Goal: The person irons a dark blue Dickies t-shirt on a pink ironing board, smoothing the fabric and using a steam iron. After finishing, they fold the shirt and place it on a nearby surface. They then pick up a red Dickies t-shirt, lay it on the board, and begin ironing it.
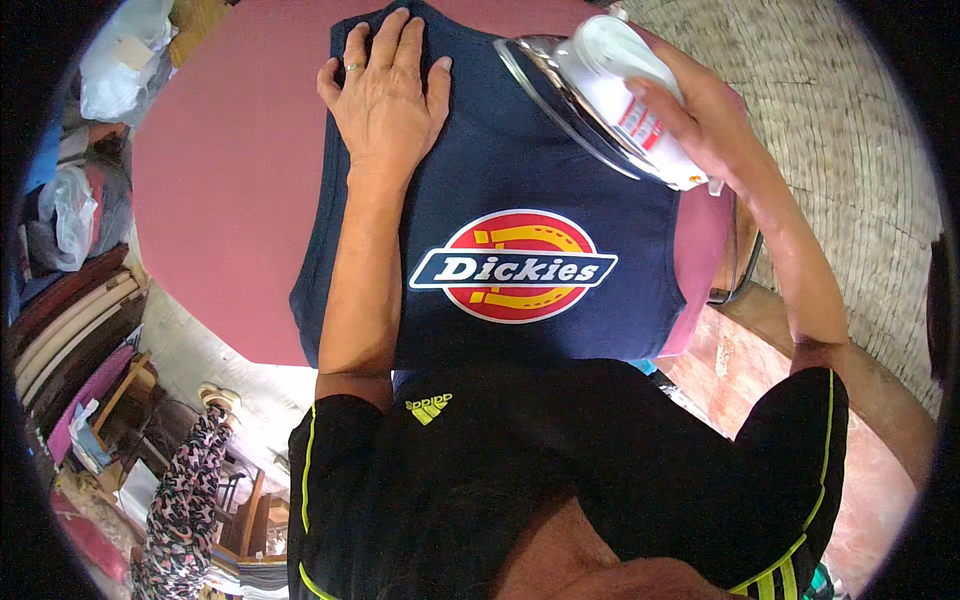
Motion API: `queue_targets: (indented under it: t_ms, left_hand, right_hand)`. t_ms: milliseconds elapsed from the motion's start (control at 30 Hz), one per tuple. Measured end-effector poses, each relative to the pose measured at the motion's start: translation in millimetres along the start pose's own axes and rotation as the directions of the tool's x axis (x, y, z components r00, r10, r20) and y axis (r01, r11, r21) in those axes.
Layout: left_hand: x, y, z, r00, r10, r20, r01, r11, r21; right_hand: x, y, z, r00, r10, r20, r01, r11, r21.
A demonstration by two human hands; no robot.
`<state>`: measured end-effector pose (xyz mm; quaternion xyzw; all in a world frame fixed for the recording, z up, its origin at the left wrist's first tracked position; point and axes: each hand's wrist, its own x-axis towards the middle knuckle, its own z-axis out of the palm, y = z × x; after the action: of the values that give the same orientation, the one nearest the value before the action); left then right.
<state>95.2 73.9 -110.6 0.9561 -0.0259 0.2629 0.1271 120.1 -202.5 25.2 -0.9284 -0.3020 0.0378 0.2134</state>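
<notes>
A dark navy sleeveless shirt [480, 160] lies spread on a pink padded board [215, 190], a red, yellow and white printed emblem on its near half. Flat on the shirt's far left part rests my left hand [390, 100], fingers stretched out and slightly spread, a ring on one finger. My right hand [690, 110] is wrapped round the handle of a white clothes iron [610, 70] at the shirt's far right edge. The iron's shiny metal soleplate edge faces left. Whether the plate touches the cloth, I cannot tell.
Woven matting [830, 130] covers the area at right. Rolled fabrics [75, 330] and plastic bags [120, 75] are stacked along the left. A person's patterned trouser leg [185, 490] shows at lower left, near a wooden frame. A dark metal bar [745, 275] juts out beside the board's right edge.
</notes>
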Motion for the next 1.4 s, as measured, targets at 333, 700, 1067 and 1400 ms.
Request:
queue_targets:
  t_ms: [333,700,1067,1400]
  left_hand:
    - [10,7,-25,0.998,-0.031,0.058,0.035,0.996,-0.079]
    - [10,11,-29,0.997,-0.039,0.074,0.044,0.996,-0.072]
    - [9,-1,-6,0.998,0.057,-0.018,-0.056,0.998,0.027]
    - [4,0,0,0.996,0.086,0.014,-0.086,0.994,0.068]
  right_hand:
    - [22,-4,-8,0.978,0.081,0.193,-0.112,0.982,0.154]
    - [20,6,-15,0.945,0.197,0.260,-0.243,0.957,0.157]
    - [-18,-4,-44,0.947,0.303,0.104,-0.303,0.953,-0.009]
    - [-277,5,-98,0.339,0.898,-0.280,-0.888,0.404,0.220]
